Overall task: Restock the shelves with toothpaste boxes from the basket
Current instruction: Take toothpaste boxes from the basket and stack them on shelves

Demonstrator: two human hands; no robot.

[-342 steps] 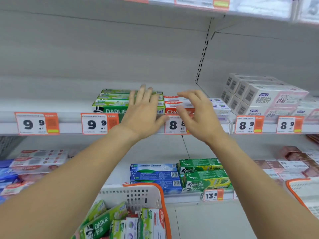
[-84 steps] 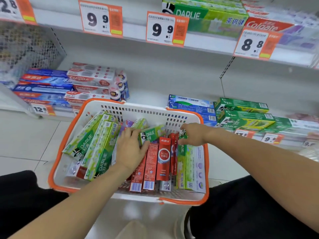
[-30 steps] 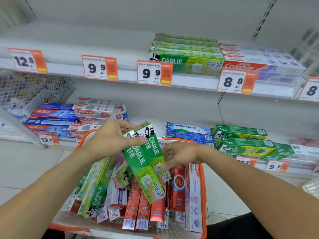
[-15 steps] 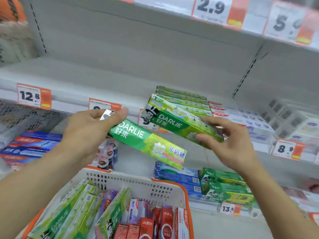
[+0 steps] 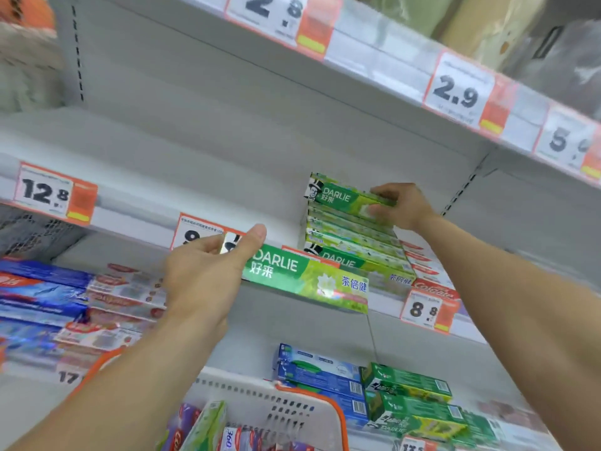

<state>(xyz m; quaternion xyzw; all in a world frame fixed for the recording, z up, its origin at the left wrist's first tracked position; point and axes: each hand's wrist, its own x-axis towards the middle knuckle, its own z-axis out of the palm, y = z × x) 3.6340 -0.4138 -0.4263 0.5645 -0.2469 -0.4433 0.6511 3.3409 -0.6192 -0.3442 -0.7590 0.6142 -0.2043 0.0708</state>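
The right hand (image 5: 401,205) is gripping a green box (image 5: 348,198) on top of the green stack (image 5: 354,245) on the shelf (image 5: 136,203), while the left hand (image 5: 208,275) is pinching another green box (image 5: 309,278) in front of the shelf edge, above the basket (image 5: 260,395).

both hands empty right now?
No: the left hand holds a green Darlie box, and the right hand grips another box on the stack.

Left hand (image 5: 208,271) gripping green rectangular cardboard Darlie toothpaste box (image 5: 309,281) by its end, below shelf edge. Right hand (image 5: 401,205) pinching second green Darlie box (image 5: 344,196) atop stack (image 5: 354,242) on white metal shelf (image 5: 195,177).
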